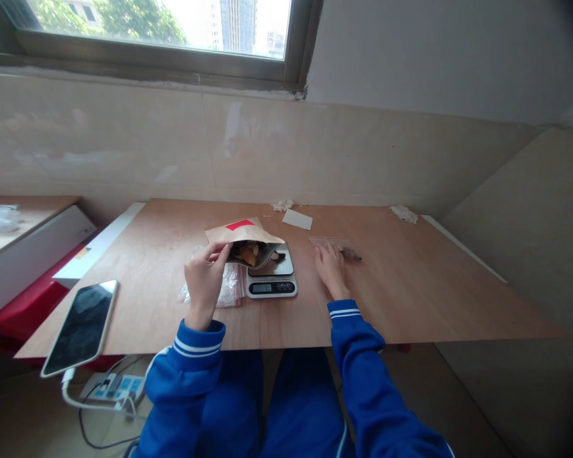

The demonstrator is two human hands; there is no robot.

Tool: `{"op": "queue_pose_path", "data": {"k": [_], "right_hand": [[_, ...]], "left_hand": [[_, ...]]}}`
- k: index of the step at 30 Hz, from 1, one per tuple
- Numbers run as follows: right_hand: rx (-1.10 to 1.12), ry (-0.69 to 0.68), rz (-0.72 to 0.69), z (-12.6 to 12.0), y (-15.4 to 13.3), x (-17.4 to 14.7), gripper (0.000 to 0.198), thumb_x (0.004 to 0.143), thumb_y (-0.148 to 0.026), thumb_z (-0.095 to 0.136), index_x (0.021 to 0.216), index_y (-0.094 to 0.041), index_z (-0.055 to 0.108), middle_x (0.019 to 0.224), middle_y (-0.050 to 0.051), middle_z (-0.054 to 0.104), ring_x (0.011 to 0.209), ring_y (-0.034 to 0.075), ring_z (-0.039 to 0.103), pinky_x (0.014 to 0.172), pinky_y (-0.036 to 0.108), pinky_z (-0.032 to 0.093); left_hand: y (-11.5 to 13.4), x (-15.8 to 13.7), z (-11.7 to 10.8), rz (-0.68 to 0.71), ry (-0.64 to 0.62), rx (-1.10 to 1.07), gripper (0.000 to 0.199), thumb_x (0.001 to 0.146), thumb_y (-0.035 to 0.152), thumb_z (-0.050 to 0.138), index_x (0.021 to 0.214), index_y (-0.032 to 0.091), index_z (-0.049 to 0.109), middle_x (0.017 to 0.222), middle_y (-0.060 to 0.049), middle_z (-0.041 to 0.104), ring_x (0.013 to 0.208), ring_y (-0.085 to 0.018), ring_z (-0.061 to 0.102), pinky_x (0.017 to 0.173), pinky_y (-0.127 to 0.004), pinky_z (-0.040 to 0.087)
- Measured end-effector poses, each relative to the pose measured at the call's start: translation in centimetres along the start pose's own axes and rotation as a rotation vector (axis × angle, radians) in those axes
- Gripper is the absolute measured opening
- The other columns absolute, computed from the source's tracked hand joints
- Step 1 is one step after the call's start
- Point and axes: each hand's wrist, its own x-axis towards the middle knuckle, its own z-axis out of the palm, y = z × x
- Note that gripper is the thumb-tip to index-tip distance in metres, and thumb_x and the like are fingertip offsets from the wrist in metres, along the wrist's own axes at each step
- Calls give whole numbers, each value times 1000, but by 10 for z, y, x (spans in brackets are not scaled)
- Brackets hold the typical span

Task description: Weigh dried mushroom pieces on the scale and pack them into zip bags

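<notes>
My left hand (205, 280) pinches the near edge of a brown kraft paper bag (241, 230) with a red patch. The bag's mouth faces me, with dried brown and pale pieces (249, 252) inside. It leans over the left part of a small digital scale (286, 262), where a dark slice (277, 257) shows on the plate. My right hand (332, 267) lies on the left end of a clear plastic bag (341, 243), fingers stretched out. Small dark pieces (351, 254) show at that bag's right end. Clear zip bags (229, 287) lie under my left hand, beside the scale.
A white card (297, 219) and crumpled whitish scraps (282, 205) lie at the table's back; another scrap (404, 214) is at back right. A phone (80, 327) with a plugged-in cable overhangs the left front edge, above a power strip (117, 386).
</notes>
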Motion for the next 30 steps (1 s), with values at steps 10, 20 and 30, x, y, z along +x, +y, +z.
{"op": "queue_pose_path", "data": {"k": [10, 20, 30], "right_hand": [[258, -114, -662, -39, -165, -48, 34, 99, -22, 35, 122, -16, 59, 124, 12, 61, 119, 23, 54, 101, 40, 46], [35, -270, -660, -21, -159, -29, 46, 93, -48, 51, 122, -13, 58, 128, 18, 57, 119, 32, 53, 98, 46, 47], [2, -268, -673, -20, -154, -26, 42, 86, -40, 65, 117, -13, 58, 121, 20, 59, 111, 33, 58, 91, 49, 51]], "left_hand": [[-2, -6, 6, 41, -22, -8, 21, 84, 42, 61, 85, 25, 73, 81, 1, 76, 74, -18, 72, 65, -24, 52], [-5, -9, 7, 22, -24, -51, 19, 84, 40, 61, 86, 25, 73, 82, 2, 76, 77, -18, 72, 67, -24, 51], [-6, -11, 9, 23, -31, -52, 21, 84, 42, 61, 87, 25, 73, 84, 1, 76, 78, -18, 73, 68, -25, 53]]}}
